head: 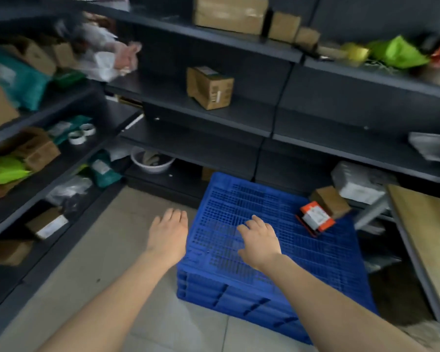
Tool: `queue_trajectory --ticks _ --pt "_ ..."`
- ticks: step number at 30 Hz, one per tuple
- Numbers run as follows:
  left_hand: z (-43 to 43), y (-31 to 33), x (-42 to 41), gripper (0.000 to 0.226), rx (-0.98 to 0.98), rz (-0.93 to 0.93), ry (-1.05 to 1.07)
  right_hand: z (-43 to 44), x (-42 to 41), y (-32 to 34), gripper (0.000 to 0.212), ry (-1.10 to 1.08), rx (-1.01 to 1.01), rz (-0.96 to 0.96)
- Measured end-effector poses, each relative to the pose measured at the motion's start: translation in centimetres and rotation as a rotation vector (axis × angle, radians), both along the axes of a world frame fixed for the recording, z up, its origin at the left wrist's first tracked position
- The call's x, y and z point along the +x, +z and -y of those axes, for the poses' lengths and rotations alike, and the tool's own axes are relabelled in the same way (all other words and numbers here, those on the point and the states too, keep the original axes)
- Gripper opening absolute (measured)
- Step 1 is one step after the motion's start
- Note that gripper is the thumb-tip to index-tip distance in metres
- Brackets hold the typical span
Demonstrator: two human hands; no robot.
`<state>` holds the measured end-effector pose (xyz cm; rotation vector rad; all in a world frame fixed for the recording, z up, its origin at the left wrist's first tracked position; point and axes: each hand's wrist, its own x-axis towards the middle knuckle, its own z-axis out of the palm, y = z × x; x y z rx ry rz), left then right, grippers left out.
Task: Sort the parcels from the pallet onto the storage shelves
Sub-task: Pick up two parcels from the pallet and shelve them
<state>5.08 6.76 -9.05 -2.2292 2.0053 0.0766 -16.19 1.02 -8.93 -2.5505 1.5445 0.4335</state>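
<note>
- Nearly bare, the blue pallet (pixel 259 240) sits on the floor in the middle, with dark shelves (pixel 214 111) running along the far side and the left.
- Both hands are empty with fingers spread and loose: the left hand (pixel 168 233) hangs over the floor just left of the pallet, and the right hand (pixel 261 240) hovers over the pallet's middle, holding nothing.
- Two parcels are left at the pallet's far right corner: a small orange and white box (pixel 315 217) lying tilted on the deck, and a brown cardboard box (pixel 331 201) just behind it, at or past the pallet's edge; whether the two touch is hard to tell.
- The orange and white box looks light and stiff, small enough for one hand. A grip across its two long sides, thumb on one and fingers on the other, should hold it; its surface may be glossy, so a firm pinch would suit.
- The brown box looks like rigid cardboard, probably light as well, best taken by opposite side faces.
- A brown carton (pixel 210 88) already stands on the far middle shelf, with open room beside it.
</note>
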Motion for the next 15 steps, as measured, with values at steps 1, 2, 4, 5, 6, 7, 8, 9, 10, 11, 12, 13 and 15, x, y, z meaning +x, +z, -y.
queue_trajectory --ticks 1,2,4,5,6,7,8,9,10,11,12,13,15 --pt "1.2 0.0 -1.9 0.076 0.000 -0.007 -0.031 0.7 -2.0 0.0 0.057 -0.030 0.001 -0.002" --pt "2.4 0.0 -3.6 0.076 0.004 -0.015 -0.063 1.4 -3.9 0.0 0.057 -0.059 0.004 -0.006" --pt "4.9 -0.2 -7.0 0.076 0.013 -0.012 -0.135 2.9 -7.4 -0.1 0.059 -0.119 0.019 -0.018" --pt "6.3 -0.3 -8.5 0.076 0.015 -0.006 -0.171 3.7 -9.0 -0.1 0.061 -0.148 0.026 -0.025" --pt "7.7 -0.6 -10.0 0.076 0.020 -0.003 -0.202 4.5 -10.5 -0.2 0.062 -0.174 0.029 -0.029" --pt "9.1 -0.8 -11.5 0.076 0.027 -0.004 -0.231 5.4 -12.0 -0.2 0.064 -0.199 0.027 -0.031" --pt "10.5 -0.9 -12.9 0.075 0.035 -0.009 -0.259 6.2 -13.5 -0.3 0.064 -0.228 0.022 -0.031" --pt "11.9 -1.0 -14.3 0.075 0.038 -0.018 -0.288 7.1 -14.8 -0.3 0.064 -0.259 0.013 -0.032" --pt "13.2 -1.2 -15.7 0.074 0.037 -0.033 -0.314 7.9 -16.2 -0.2 0.063 -0.287 0.009 -0.037" --pt "14.5 -1.4 -17.2 0.073 0.035 -0.045 -0.339 8.7 -17.5 -0.1 0.063 -0.317 0.008 -0.043" --pt "15.8 -1.5 -18.6 0.073 0.031 -0.050 -0.365 9.6 -18.9 -0.1 0.062 -0.349 0.006 -0.048" --pt "17.1 -1.7 -20.1 0.073 0.031 -0.049 -0.391 10.5 -20.3 -0.2 0.062 -0.377 0.004 -0.051" --pt "19.5 -2.3 -22.9 0.072 0.047 -0.056 -0.430 12.5 -22.8 -0.6 0.063 -0.419 0.006 -0.050"
